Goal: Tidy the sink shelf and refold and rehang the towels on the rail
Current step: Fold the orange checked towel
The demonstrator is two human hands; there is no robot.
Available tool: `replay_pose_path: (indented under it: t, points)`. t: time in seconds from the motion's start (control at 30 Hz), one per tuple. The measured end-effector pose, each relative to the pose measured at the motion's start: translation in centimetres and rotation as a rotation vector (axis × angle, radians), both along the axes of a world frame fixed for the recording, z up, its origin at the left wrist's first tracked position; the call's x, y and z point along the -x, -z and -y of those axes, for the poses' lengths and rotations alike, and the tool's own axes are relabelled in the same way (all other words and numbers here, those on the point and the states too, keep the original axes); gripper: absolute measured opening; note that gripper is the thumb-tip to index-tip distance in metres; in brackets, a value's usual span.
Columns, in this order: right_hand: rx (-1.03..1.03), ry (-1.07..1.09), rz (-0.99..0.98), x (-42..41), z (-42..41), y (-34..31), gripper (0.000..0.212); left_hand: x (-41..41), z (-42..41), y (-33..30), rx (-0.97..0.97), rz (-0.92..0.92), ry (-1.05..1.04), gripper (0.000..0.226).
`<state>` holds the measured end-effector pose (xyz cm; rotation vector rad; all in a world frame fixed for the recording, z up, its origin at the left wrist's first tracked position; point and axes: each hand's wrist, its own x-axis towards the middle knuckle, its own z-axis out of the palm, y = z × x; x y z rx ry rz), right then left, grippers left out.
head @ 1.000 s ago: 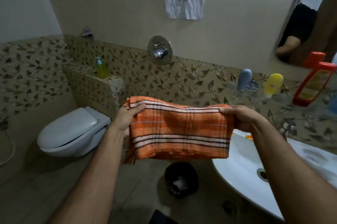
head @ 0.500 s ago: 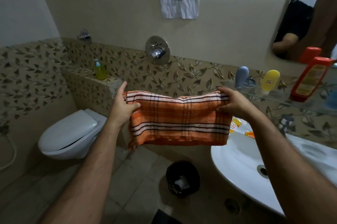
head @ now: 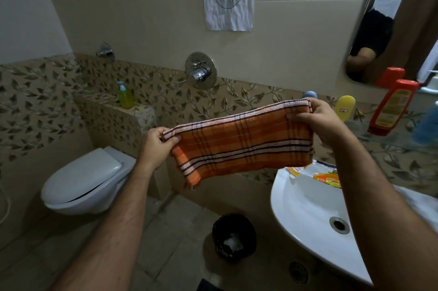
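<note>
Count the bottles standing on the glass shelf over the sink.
4 at least: a grey-blue one mostly behind the towel, a yellow one, a red one, and a blurred blue one at the frame's right edge. More may lie beyond it.

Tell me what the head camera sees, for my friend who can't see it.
Two hands hold a folded orange striped towel stretched out in a bathroom, the left hand lower than the right hand. Below are a toilet, a black bin and a white sink; bottles stand on a shelf at right.
</note>
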<state>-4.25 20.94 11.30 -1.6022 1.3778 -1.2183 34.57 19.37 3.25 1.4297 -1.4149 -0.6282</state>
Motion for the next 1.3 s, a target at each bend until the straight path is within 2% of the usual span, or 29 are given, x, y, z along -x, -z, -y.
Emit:
replay_pose_path:
  t: [0.07, 0.13, 0.27, 0.47, 0.53, 0.6, 0.73, 0.77, 0.83, 0.9, 0.97, 1.03, 1.07, 1.13, 1.23, 1.27, 1.3]
  points:
    - [0.029, -0.044, 0.038, -0.8, -0.3, -0.3, 0.019, 0.3, 0.5, 1.7, -0.064, 0.019, -0.03, 0.013]
    - [0.087, -0.052, -0.025, -1.9, -0.5, -0.8, 0.02, 1.1, 0.9, 3.0, -0.145, 0.069, -0.065, 0.011]
    - [0.122, -0.057, -0.183, -3.9, -0.8, -1.7, 0.019, 3.7, 0.6, 3.8, -0.236, 0.071, -0.045, 0.029]
    - [0.074, -0.13, -0.483, -6.6, -0.8, -1.2, 0.02, 10.2, -0.1, 2.1, -0.215, -0.085, 0.5, 0.077]
    - [0.107, -0.124, -0.543, -6.9, -0.8, -0.9, 0.021, 12.8, -0.2, 1.3, -0.167, -0.154, 0.545, 0.07]
    - [0.112, -0.115, -0.592, -6.3, -0.8, -0.7, 0.027, 14.9, 0.0, 0.9, -0.112, -0.239, 0.521, 0.048]
    - [-0.215, -0.152, -0.716, -2.6, -1.4, -0.7, 0.07, 16.6, 0.6, 1.4, -0.122, -0.403, 0.491, 0.029]
    - [-0.256, -0.152, -0.72, -1.7, -1.6, -0.5, 0.072, 16.8, 0.9, 1.7, -0.131, -0.441, 0.485, 0.028]
    - [-0.259, -0.133, -0.621, -0.3, -1.8, -0.3, 0.063, 17.3, 1.5, 2.2, -0.154, -0.432, 0.473, 0.032]
    - [-0.238, -0.124, -0.461, 0.0, -1.9, -0.3, 0.059, 18.3, 1.5, 2.3, -0.13, -0.346, 0.412, 0.041]
    - [-0.215, -0.103, -0.343, 0.0, -1.5, -0.4, 0.063, 19.7, 1.2, 2.0, 0.007, -0.197, 0.262, 0.044]
    - [-0.178, -0.016, -0.296, 0.2, -0.9, -0.5, 0.066, 21.2, 0.5, 1.1, 0.117, -0.152, 0.16, 0.036]
    - [-0.154, 0.045, -0.283, 0.4, -0.6, -0.8, 0.067, 22.1, 0.0, 0.4, 0.134, -0.198, 0.22, 0.038]
    - [-0.104, 0.158, -0.237, 1.0, -0.1, -1.3, 0.064, 23.8, -1.1, -1.0, 0.079, -0.303, 0.453, 0.069]
    - [-0.041, 0.236, -0.119, 1.9, 0.2, -2.3, 0.053, 26.5, -2.1, -2.6, 0.029, -0.186, 0.699, 0.117]
    - [-0.033, 0.243, -0.081, 2.3, 0.0, -2.7, 0.053, 27.3, -2.2, -2.9, 0.017, -0.151, 0.71, 0.122]
    - [-0.039, 0.24, -0.018, 2.8, -0.1, -3.1, 0.053, 28.1, -2.0, -3.2, 0.011, -0.153, 0.688, 0.116]
